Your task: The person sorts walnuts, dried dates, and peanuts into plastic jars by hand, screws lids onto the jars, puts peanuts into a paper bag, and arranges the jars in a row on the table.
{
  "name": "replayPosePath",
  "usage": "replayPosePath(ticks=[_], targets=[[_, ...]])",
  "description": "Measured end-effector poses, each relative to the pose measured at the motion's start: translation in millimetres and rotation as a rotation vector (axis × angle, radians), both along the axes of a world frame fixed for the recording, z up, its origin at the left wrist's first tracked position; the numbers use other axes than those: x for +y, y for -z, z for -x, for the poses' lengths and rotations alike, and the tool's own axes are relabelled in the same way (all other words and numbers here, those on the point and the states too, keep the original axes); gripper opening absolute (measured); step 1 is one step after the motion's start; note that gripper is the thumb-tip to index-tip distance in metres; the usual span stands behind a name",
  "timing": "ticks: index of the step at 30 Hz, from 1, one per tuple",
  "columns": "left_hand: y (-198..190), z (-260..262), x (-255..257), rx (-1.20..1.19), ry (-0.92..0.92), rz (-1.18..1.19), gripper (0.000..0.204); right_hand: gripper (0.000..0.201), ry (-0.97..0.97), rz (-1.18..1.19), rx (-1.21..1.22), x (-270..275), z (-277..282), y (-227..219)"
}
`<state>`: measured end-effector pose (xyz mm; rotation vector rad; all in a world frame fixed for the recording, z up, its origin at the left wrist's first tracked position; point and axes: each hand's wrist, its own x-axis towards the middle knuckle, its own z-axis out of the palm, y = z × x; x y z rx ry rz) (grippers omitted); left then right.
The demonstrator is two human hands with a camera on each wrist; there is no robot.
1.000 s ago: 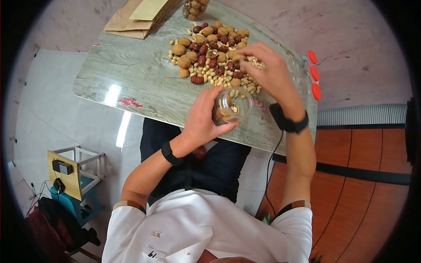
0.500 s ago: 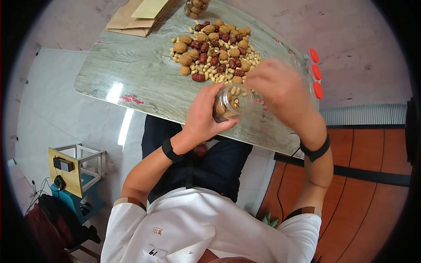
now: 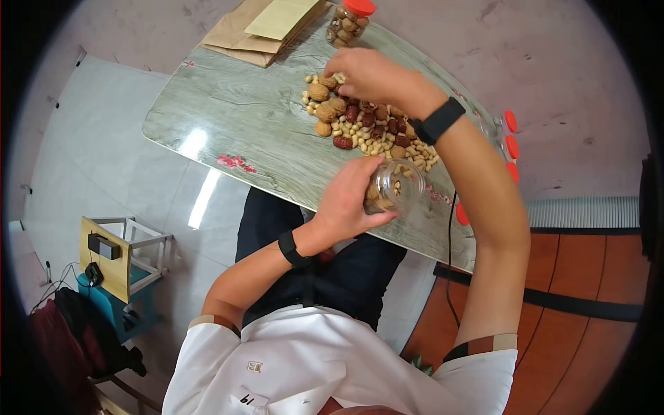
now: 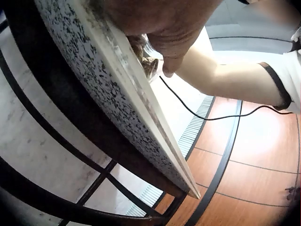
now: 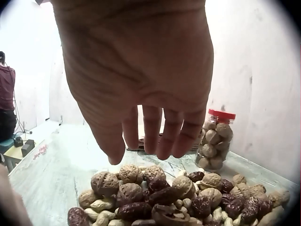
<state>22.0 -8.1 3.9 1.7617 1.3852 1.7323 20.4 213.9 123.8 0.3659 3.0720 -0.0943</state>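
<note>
My left hand (image 3: 346, 197) grips a clear plastic jar (image 3: 413, 181) near the table's front edge, its mouth facing up with walnuts inside. Over the far left part of a mixed pile of nuts hovers my right hand (image 3: 377, 72), fingers hanging down and holding nothing. In the right wrist view that hand (image 5: 141, 70) is above walnuts (image 5: 105, 183), red dates (image 5: 134, 210) and peanuts (image 5: 102, 204). The left wrist view has my left hand (image 4: 155, 19) over the table edge, with the jar mostly hidden behind it.
A red-lidded jar of walnuts (image 3: 348, 28) stands behind the pile. Brown paper bags (image 3: 238, 31) lie at the back left. Several red lids (image 3: 512, 146) line the right edge. A black cable (image 3: 450, 263) hangs beside my right arm.
My right hand went from the pile's right side back toward me beside the jar, then out to the pile's far left. The left hand keeps holding the jar; the head view has shifted.
</note>
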Motion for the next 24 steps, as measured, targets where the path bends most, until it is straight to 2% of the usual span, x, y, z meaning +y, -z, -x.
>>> replayPosePath(ticks=[3,5,9,11,13,15,17,19,21,23,24], targets=[[-2.3,1.2,-1.4,-0.008,0.002,0.009,0.096,0.028,-0.004,-0.072,0.039,21.5,1.5,1.8],[-2.8,1.9,-0.6,-0.01,-0.002,-0.005,0.095,0.027,0.158,0.04,-0.239,17.7,-6.6,-12.9],[-3.8,2.2,-0.9,-0.02,0.019,0.003,0.094,0.029,0.194,0.091,-0.27,8.9,-34.4,-1.3],[-3.9,2.2,-0.7,-0.032,0.038,0.007,0.094,0.026,0.24,0.162,-0.203,20.6,-44.7,15.4],[-4.1,2.7,-0.3,-0.044,0.063,0.012,0.094,0.022,0.169,0.126,-0.075,16.6,-47.6,19.4],[-3.3,1.9,-1.2,-0.043,0.051,0.033,0.095,0.02,0.216,0.11,-0.043,9.3,-52.5,19.3],[-2.3,0.9,-0.2,-0.032,0.051,0.01,0.096,0.022,0.234,-0.058,0.064,3.6,-58.9,13.5],[-3.3,1.0,-1.0,-0.02,0.033,0.023,0.096,0.022,0.265,-0.01,0.152,-6.0,-73.1,2.6],[-4.6,0.9,-0.7,-0.015,0.038,0.033,0.096,0.021,0.466,0.348,0.329,-35.3,-91.8,-25.6],[-7.4,0.1,-1.2,-0.032,0.023,0.018,0.09,0.02,0.327,0.366,0.41,-62.5,-113.8,-49.5],[-8.2,-0.1,-1.1,-0.03,0.022,0.018,0.09,0.02,0.248,0.352,0.353,-76.4,-124.8,-63.0]])
